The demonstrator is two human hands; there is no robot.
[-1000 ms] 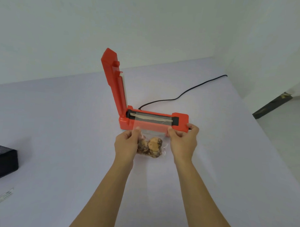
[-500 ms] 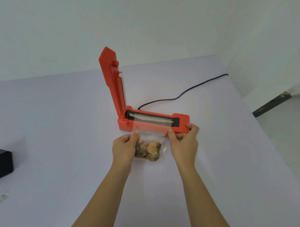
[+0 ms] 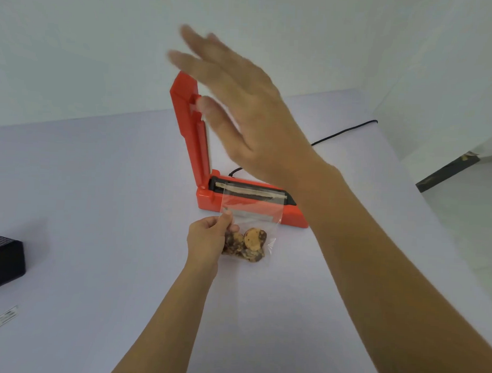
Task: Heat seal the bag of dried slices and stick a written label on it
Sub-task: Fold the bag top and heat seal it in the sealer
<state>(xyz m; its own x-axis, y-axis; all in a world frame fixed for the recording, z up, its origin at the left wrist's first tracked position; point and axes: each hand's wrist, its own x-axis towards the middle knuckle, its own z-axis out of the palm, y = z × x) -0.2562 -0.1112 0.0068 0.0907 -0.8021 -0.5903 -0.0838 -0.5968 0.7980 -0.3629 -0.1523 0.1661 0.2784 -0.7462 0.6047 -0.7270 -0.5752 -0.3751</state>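
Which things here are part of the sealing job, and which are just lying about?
For the job: red sealer, lid up; clear bag of dried slices, pinched by the left hand; open right hand, raised; white strip, perhaps the label.
Lying about: black box; dark bar on the floor.

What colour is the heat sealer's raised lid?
Orange-red lid, clearest in the head view.
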